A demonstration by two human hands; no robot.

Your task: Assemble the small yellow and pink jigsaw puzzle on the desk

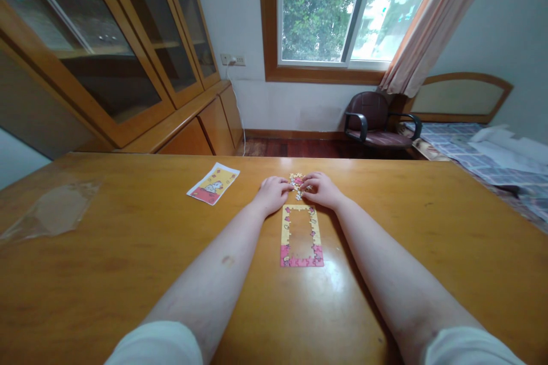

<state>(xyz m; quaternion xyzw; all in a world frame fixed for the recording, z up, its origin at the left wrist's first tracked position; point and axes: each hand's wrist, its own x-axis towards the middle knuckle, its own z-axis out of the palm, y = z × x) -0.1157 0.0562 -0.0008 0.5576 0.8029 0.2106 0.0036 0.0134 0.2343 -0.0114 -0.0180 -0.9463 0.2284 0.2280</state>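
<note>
A small pile of loose jigsaw puzzle pieces (298, 181) lies on the wooden table, between my two hands. My left hand (273, 193) rests at the pile's left edge, its fingers stretched toward the pieces. From the right, my right hand (322, 189) reaches in with fingers apart, the tips touching or just over the pieces. Neither hand visibly lifts a piece. Nearer to me is a joined puzzle border (317, 239), yellow above and pink below, with bare table inside it. To the left lies a printed picture sheet (214, 183) in the same colours.
A crumpled clear plastic bag (53, 208) lies on the table (141, 274) at far left. Beyond the table's far edge are a glass-door cabinet (128, 40), an office chair (372, 120) and a bed (471, 142) at right.
</note>
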